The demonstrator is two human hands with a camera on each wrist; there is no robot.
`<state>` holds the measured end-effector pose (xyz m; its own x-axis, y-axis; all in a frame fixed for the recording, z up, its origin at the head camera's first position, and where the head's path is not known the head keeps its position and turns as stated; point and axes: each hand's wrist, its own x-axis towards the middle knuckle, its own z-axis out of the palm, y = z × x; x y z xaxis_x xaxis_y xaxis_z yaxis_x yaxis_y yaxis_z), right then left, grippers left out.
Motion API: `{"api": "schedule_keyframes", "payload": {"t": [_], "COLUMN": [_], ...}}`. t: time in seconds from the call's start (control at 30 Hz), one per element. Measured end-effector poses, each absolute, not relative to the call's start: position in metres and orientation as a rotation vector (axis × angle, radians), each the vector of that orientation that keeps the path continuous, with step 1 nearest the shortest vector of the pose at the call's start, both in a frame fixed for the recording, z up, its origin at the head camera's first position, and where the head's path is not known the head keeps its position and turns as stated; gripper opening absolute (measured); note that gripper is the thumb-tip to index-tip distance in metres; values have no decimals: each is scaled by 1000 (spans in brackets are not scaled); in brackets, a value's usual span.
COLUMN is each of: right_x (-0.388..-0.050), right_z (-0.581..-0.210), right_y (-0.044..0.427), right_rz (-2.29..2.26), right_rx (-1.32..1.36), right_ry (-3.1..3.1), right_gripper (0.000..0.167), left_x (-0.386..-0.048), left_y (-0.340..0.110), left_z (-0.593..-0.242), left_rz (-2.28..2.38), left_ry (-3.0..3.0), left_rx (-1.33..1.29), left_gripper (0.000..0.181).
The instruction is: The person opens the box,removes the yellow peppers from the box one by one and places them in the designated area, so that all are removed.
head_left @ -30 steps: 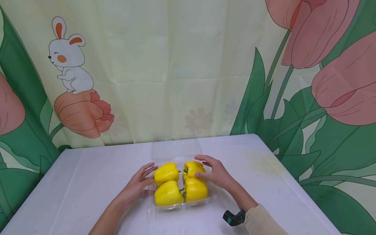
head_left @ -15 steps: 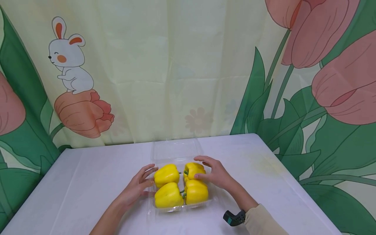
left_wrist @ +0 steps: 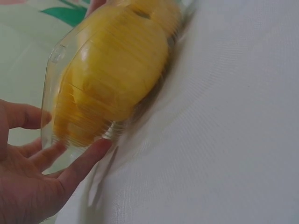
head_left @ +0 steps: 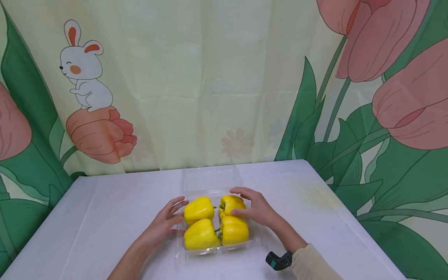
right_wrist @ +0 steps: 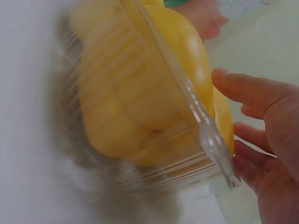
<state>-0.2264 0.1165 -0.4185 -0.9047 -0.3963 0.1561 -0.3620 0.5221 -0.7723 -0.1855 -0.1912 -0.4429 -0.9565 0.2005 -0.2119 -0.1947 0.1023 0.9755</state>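
A clear plastic clamshell box (head_left: 201, 252) sits on the table, its lid (head_left: 210, 179) folded back on the far side. Several yellow bell peppers (head_left: 199, 235) fill the tray in two rows. My left hand (head_left: 162, 223) lies along the box's left side, fingers spread; in the left wrist view its fingertips (left_wrist: 100, 145) touch the clear wall. Around the rear right yellow bell pepper (head_left: 231, 202), my right hand (head_left: 257, 208) has its thumb on the near part and its fingers toward the far part. The right wrist view shows that thumb (right_wrist: 224, 79) against the pepper.
A white cloth covers the table (head_left: 119, 206). Behind it hangs a curtain (head_left: 168, 97) printed with a rabbit and tulips. A dark device (head_left: 279, 260) is worn by the right sleeve (head_left: 311, 262).
The box and its peppers have slid slightly toward me. Both hands keep nearly the same pose, the left a touch nearer.
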Motion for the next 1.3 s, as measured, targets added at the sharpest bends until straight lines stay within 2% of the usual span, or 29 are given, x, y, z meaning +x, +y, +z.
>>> {"api": "schedule_keyframes", "payload": {"t": [0.6,0.87,1.3], "right_x": [-229,-230,-234], "right_z": [-421,-420,-412], "right_y": [116,118,124], "right_rz": [-1307,-1276,-1132], "right_rx": [-693,-709,-756], "right_ry": [2702,2687,2619], "right_gripper": [56,49,53], "left_x": [-188,-187,-187], "left_y": [-191,-192,-192], "left_z": [-443,-445,-446], "left_rz": [1943,1943,1941], "left_ry": [2088,2062,2066], "left_rx": [10,29,16], "left_gripper": [62,61,61]}}
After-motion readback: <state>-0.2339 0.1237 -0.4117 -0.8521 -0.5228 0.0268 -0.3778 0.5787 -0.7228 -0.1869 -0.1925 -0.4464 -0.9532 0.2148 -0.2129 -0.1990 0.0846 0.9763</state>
